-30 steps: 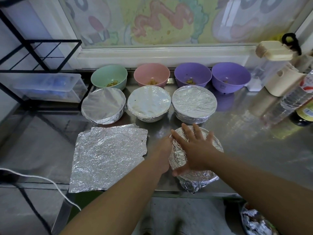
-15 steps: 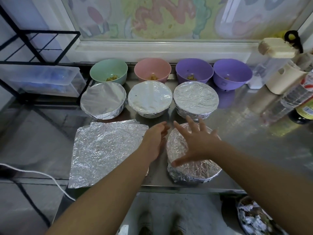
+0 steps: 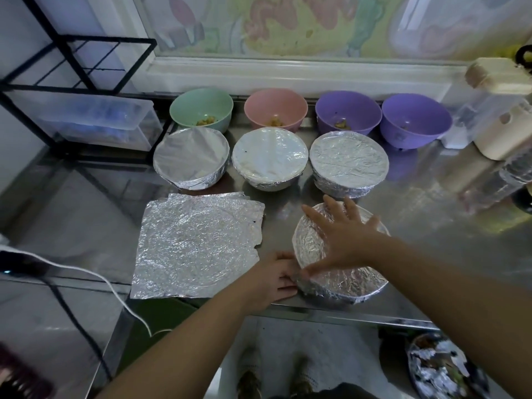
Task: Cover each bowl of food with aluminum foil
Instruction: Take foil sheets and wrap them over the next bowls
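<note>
A foil-covered bowl (image 3: 354,283) sits near the table's front edge. My right hand (image 3: 342,234) lies flat on its top, fingers spread. My left hand (image 3: 276,277) touches the bowl's near-left side and presses the foil rim against the wall. Behind it stand three more foil-covered bowls (image 3: 191,156) (image 3: 270,156) (image 3: 348,162). Along the back are uncovered bowls with a little food: a green bowl (image 3: 201,108), a pink bowl (image 3: 276,106) and two purple bowls (image 3: 348,110) (image 3: 414,119). A stack of loose foil sheets (image 3: 198,246) lies flat to the left of my hands.
A black rack with a clear plastic box (image 3: 98,122) stands at the left. Cream containers (image 3: 501,133) and bottles (image 3: 512,174) crowd the right. A white cable (image 3: 86,272) crosses the lower left. A bin of foil scraps (image 3: 443,367) sits below the steel table's front edge (image 3: 345,315).
My left hand has slid from the bowl's far-left side down to its near-left edge. My right hand stays flat on the foil top.
</note>
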{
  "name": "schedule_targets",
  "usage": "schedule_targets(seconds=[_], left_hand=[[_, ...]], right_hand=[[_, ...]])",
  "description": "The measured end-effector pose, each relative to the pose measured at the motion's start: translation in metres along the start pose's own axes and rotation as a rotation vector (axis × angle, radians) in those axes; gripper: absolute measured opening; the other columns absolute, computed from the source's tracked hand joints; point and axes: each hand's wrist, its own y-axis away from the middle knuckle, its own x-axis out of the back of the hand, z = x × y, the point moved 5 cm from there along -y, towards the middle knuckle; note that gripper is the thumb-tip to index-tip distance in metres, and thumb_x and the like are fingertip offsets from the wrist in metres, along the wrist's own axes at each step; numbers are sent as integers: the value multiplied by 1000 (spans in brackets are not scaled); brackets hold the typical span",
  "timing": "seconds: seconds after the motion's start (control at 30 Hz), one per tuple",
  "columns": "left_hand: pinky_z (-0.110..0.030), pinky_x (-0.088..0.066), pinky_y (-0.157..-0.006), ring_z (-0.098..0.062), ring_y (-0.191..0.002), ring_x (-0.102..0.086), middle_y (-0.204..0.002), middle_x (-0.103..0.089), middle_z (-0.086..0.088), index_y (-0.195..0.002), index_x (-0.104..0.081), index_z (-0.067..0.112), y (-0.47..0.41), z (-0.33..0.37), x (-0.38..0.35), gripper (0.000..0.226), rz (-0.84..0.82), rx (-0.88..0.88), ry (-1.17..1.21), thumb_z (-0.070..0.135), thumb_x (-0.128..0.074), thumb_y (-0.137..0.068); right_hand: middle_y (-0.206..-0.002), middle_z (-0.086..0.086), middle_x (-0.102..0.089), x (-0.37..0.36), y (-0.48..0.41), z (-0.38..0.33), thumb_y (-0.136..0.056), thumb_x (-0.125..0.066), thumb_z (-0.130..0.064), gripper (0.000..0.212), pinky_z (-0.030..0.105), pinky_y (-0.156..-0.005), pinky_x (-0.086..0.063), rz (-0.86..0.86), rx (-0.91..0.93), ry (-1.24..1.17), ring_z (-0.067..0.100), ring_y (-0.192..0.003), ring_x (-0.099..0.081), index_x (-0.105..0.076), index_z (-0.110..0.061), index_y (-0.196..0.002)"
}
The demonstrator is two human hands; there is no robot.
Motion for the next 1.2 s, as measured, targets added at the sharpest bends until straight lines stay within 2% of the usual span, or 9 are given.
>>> schedule_targets(seconds=[0.1,0.23,0.5,0.63,0.73,0.93,1.03,1.13,1.2], left_hand=[[-49,-47,-106,-31,-115,-63,-126,-61,-15,-133,-47,11,7,-4,3,51,-86,-65,26,-13,-56,-89],[-45,-51,-102,-23,-100,-66,-111,-63,-11,-124,-48,11,9,-6,0,43,-81,-147,-95,-7,-65,-89],[-15,-43,-64,-5,-69,-56,-78,-61,9,-81,-59,21,19,40,-4,19,114,-471,-869,24,-77,-83],[-27,-47,-74,-18,-84,-59,-95,-65,-3,-88,-72,5,16,68,-8,29,56,-538,-1269,32,-79,-79],[-25,-40,-62,-16,-77,-58,-89,-66,-3,-86,-73,8,14,80,-11,30,58,-526,-1376,36,-80,-78],[-25,-48,-70,-15,-75,-62,-89,-72,-5,-91,-73,10,12,90,-17,27,70,-492,-1445,30,-83,-76],[-20,-45,-60,-15,-67,-64,-74,-69,-1,-75,-68,14,12,91,-19,13,69,-447,-1433,18,-80,-77],[-7,-39,-44,-2,-46,-57,-57,-58,11,-63,-58,23,15,85,-18,31,39,-340,-1229,4,-78,-77],[-8,-45,-48,1,-49,-60,-64,-63,5,-71,-62,17,18,75,-14,25,46,-270,-1000,-1,-78,-77]], right_hand=[[-163,-4,35,-1,-2,0,-41,-55,-102,142,86,-107,0,-3,4,-15,41,-149,30,26,-57,-148],[-163,-4,35,-1,-2,0,-35,-49,-103,143,86,-107,1,-6,7,-16,41,-149,31,27,-57,-148],[-164,-3,35,-2,-2,1,-32,-47,-105,145,86,-106,2,0,17,-29,40,-149,32,27,-57,-147],[-164,-3,35,-3,-4,1,-38,-53,-104,144,86,-106,2,15,16,-16,41,-149,31,27,-56,-147],[-164,-2,34,-4,-4,1,-41,-56,-103,143,86,-106,3,25,12,-16,41,-149,30,27,-56,-148],[-165,-1,32,-6,-5,-1,-38,-53,-104,143,86,-106,2,49,10,-15,41,-150,29,26,-56,-148],[-165,-1,32,-8,-6,-1,-38,-50,-104,143,86,-106,0,58,-4,3,41,-150,29,27,-55,-148],[-165,0,32,-7,-5,-2,-43,-54,-102,142,86,-107,-1,57,-9,11,42,-150,28,26,-54,-149],[-165,0,33,-7,-4,-3,-43,-54,-101,141,85,-107,-1,53,-9,3,42,-150,28,26,-54,-150]])
